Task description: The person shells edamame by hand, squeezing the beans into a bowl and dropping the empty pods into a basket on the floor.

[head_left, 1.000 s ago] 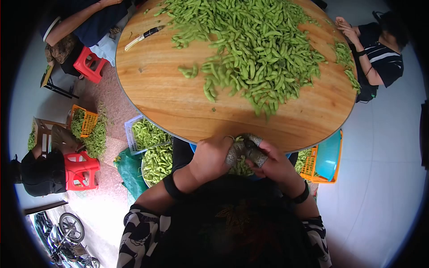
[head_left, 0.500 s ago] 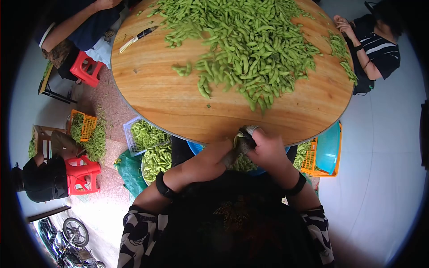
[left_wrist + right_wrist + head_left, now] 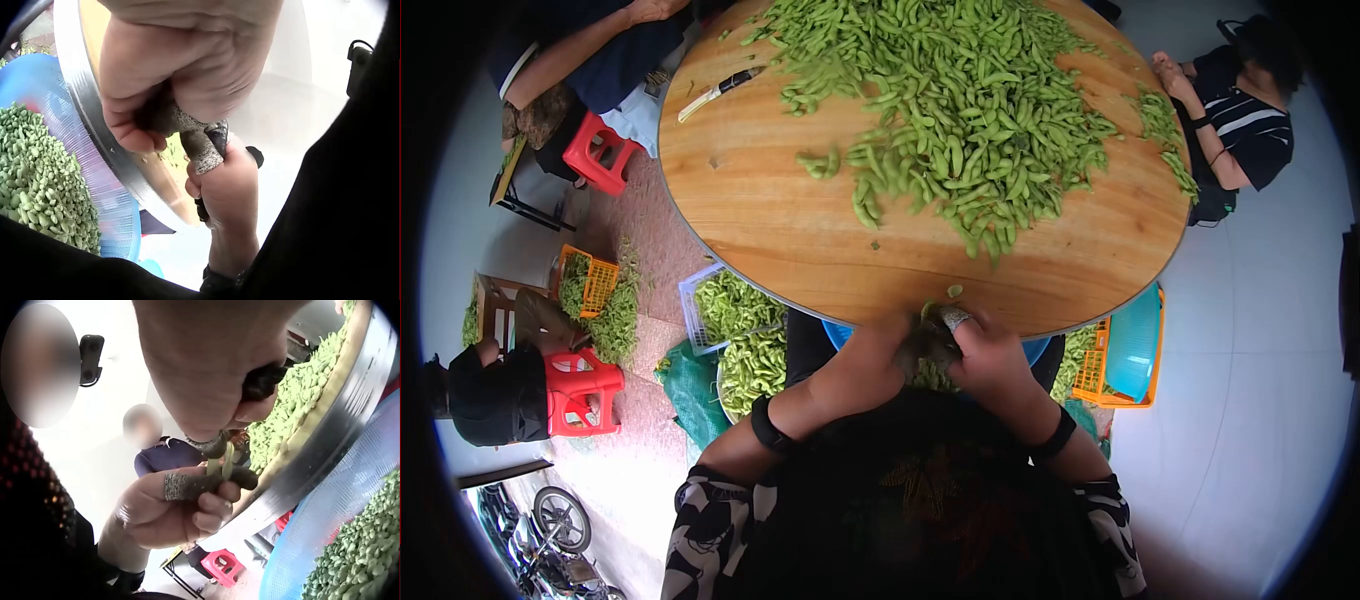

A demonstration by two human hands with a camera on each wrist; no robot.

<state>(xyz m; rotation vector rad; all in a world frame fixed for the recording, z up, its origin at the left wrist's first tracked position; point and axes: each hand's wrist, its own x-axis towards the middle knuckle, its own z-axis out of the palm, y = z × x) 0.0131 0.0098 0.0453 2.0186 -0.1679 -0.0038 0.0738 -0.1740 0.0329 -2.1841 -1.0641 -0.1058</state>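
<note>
In the head view my left hand (image 3: 858, 362) and right hand (image 3: 998, 362) meet at the near table edge. My left thumb and fingers pinch a split green bean pod (image 3: 229, 461), seen in the right wrist view. Curled right fingers grip a black-handled tool (image 3: 262, 382); its kind is mostly hidden by the hand. The right thumb is right at the pod. Dark finger covers (image 3: 199, 145) with speckled grey bands wrap the thumbs. A pale green bean (image 3: 954, 291) shows just beyond the fingertips.
A heap of pods (image 3: 990, 110) covers much of the round wooden table (image 3: 750, 220). A knife (image 3: 718, 94) lies at left. Below the edge sits a blue basket (image 3: 53, 81) of shelled beans. Crates of pods (image 3: 708, 300) flank my legs; other people sit around on red stools (image 3: 585, 388).
Both hands stay together at the table edge, shifting slightly as the fingers work. The pale bean now shows beyond the fingertips. The head view has tilted a little back and forth.
</note>
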